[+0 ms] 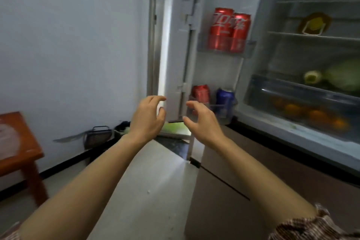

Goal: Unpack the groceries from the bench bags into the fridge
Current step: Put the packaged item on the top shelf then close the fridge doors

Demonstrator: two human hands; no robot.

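1. We see two cans [228, 29] in red with white lettering.
2. Below them, we find one red can [200, 93] and one blue can [225, 101].
3. The oranges [315, 116] are orange; the cabbage [344, 78] is pale green.
4. Our table [17, 142] is reddish-brown.
5. Our sleeve [321, 224] shows a brown-and-white pattern.
6. The wall [68, 35] we face is pale bluish grey, and the floor [155, 181] light grey.

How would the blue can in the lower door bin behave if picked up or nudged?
The blue can looks rigid and smooth, so probably slippery. Cylindrical and upright, it would likely roll if tipped.
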